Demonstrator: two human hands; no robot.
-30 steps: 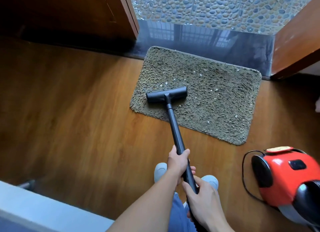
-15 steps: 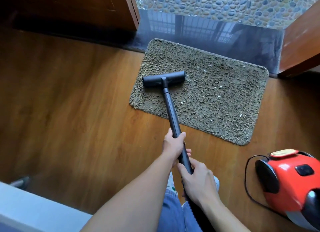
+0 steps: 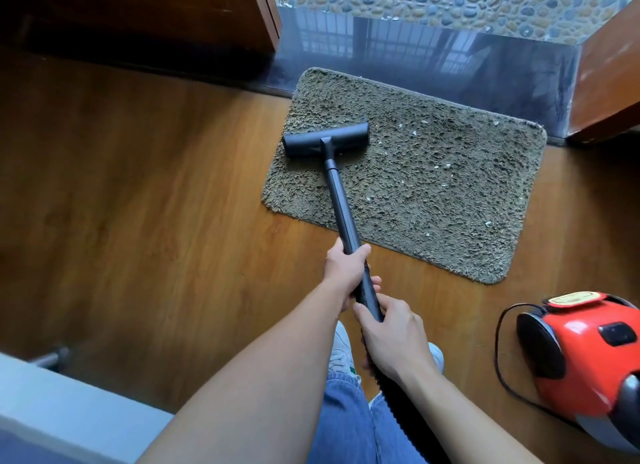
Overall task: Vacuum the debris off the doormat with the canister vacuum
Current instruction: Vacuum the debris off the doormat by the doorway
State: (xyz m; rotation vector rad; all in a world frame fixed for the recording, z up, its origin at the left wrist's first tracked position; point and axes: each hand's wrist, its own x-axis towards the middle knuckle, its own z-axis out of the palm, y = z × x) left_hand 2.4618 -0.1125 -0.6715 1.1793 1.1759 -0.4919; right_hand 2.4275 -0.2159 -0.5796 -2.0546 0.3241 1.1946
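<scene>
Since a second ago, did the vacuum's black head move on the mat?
Yes. The vacuum head slid across the doormat, away from its near edge and toward the far edge.

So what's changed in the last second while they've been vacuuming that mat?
The vacuum head has been pushed forward across the doormat, away from the person, toward its far edge. Nothing was let go: the left hand and right hand still grip the tube. The doormat and red canister stayed put; white specks remain on the doormat's right side.

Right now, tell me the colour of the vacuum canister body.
Bright red canister with black parts, seen in the head view.
</scene>
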